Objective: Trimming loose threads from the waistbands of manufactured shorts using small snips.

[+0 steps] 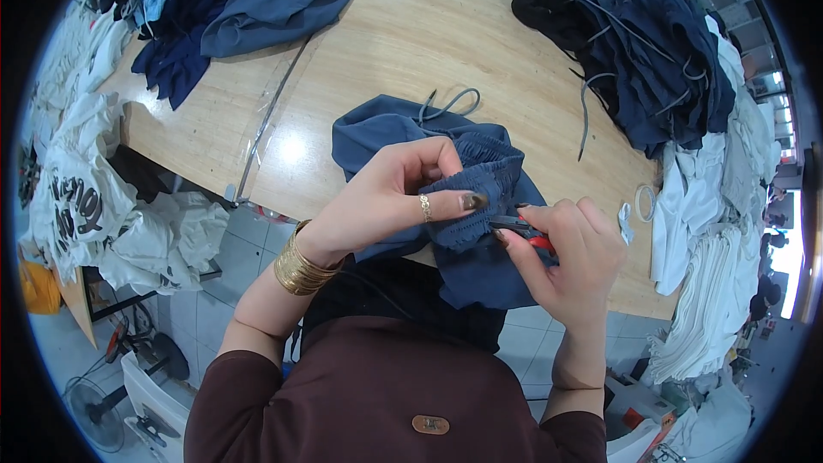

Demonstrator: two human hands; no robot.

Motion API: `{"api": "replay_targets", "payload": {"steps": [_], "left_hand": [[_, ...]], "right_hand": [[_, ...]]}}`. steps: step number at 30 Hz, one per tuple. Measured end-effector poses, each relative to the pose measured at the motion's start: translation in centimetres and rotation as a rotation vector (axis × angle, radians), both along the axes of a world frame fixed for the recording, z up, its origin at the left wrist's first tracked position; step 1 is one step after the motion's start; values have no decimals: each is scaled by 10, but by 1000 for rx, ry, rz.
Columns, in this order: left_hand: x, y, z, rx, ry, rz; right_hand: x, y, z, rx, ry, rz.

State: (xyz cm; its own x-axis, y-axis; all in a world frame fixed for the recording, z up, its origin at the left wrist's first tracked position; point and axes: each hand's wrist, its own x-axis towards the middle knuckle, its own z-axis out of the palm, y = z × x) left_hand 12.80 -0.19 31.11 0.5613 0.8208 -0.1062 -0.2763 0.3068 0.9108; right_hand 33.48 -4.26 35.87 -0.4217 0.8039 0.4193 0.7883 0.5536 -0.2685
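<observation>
A dark blue garment with a gathered elastic waistband lies bunched at the table's near edge, part of it hanging over. A grey drawstring loops out from its far side. My left hand pinches the waistband, thumb on top and fingers curled behind the fabric. In my right hand is a pair of small thread snips with dark blades and red on the handle. Their blades point left and reach the waistband beside my left thumb. Whether the tips touch a thread is too small to tell.
Dark blue garments with loose cords are heaped at the far right, above white folded cloth. More blue garments lie at the far left. White printed fabric hangs at the left. A fan stands on the floor, lower left.
</observation>
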Motion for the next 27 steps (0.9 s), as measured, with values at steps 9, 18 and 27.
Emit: {"api": "replay_targets", "payload": {"steps": [9,18,27], "left_hand": [[-1,4,-6,-78,-43,22],[0,4,-6,-99,-80,30],[-1,4,-5,-101,-84,31]], "right_hand": [[0,1,0,13,-18,22],[1,2,-2,29,-12,29],[0,3,-5,2,46,32]]}}
